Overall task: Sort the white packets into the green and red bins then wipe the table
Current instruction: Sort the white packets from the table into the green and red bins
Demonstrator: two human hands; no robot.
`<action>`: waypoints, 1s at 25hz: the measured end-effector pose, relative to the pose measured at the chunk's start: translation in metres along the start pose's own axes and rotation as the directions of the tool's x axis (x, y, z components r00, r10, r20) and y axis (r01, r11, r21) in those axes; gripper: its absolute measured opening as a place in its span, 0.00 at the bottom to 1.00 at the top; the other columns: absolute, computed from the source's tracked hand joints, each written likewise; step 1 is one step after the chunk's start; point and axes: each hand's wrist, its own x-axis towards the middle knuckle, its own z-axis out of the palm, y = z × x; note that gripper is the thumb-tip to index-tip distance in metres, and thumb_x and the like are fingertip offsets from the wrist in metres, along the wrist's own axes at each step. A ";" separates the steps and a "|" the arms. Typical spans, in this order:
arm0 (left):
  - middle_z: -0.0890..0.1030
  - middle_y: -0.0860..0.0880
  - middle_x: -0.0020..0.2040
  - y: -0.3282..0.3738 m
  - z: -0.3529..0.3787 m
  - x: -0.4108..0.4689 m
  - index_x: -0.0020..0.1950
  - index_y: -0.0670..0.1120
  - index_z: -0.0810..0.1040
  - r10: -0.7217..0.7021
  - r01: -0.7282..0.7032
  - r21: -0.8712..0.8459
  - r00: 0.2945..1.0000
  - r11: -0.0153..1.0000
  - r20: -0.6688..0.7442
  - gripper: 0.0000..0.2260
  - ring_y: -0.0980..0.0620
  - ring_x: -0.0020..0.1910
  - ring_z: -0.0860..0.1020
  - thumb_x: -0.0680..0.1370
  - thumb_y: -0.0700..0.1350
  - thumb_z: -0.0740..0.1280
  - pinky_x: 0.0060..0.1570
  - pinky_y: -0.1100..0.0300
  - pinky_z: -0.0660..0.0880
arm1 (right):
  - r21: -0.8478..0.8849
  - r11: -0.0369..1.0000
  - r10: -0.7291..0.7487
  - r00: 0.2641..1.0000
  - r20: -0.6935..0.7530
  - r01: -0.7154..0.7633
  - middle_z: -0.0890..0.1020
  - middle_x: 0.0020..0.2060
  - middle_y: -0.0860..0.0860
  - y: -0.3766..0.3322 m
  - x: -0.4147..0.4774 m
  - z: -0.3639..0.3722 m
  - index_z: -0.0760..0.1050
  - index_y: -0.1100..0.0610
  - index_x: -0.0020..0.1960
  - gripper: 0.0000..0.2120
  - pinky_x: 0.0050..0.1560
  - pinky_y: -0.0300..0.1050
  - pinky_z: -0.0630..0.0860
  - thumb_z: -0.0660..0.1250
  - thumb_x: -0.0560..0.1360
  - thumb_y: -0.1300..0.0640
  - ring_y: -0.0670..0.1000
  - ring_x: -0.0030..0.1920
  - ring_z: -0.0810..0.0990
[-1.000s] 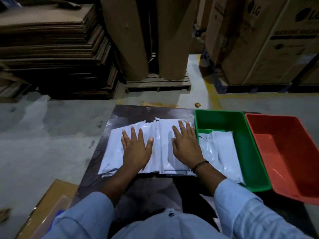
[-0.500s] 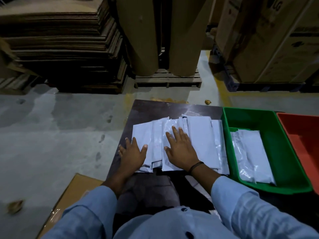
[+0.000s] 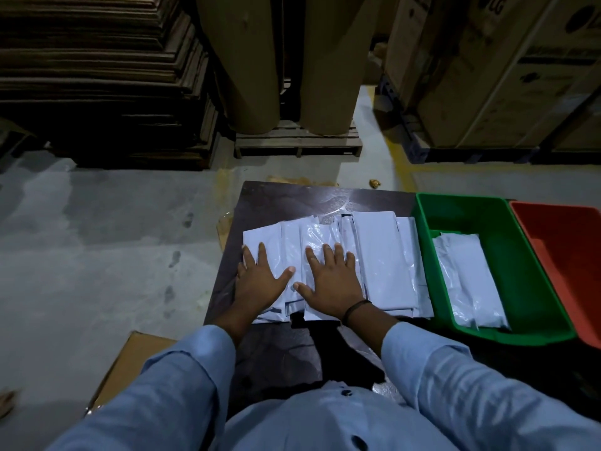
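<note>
Several white packets point(image 3: 380, 255) lie overlapping on the dark table point(image 3: 286, 196). My left hand point(image 3: 260, 278) rests flat, fingers spread, on the leftmost packets at the table's left edge. My right hand point(image 3: 331, 281) lies flat with spread fingers on the middle packets, beside the left one. Neither hand grips anything. Right of the pile stands the green bin point(image 3: 507, 222) with white packets point(image 3: 468, 281) lying in it. The red bin point(image 3: 566, 249) sits further right, partly cut off, and nothing shows in its visible part.
A flat cardboard sheet point(image 3: 130, 362) lies on the grey floor at the table's near left. Behind the table stand a wooden pallet point(image 3: 299, 143) with two brown rolls, stacked cardboard point(image 3: 97, 76) at left and large boxes point(image 3: 504, 70) at right.
The view has shifted so the table and bins sit further right. Both hands have slid left across the packets and stay flat on them.
</note>
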 end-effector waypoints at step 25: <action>0.43 0.43 0.83 0.002 -0.007 -0.010 0.84 0.50 0.47 0.005 -0.005 -0.005 0.993 1.000 -0.117 0.33 0.33 0.78 0.54 0.83 0.49 0.61 0.75 0.38 0.56 | 0.008 0.999 -0.045 0.997 -0.056 0.046 0.52 0.81 0.56 -0.010 0.011 -0.008 0.48 0.49 0.82 0.34 0.71 0.69 0.54 0.57 0.79 0.52 0.67 0.79 0.48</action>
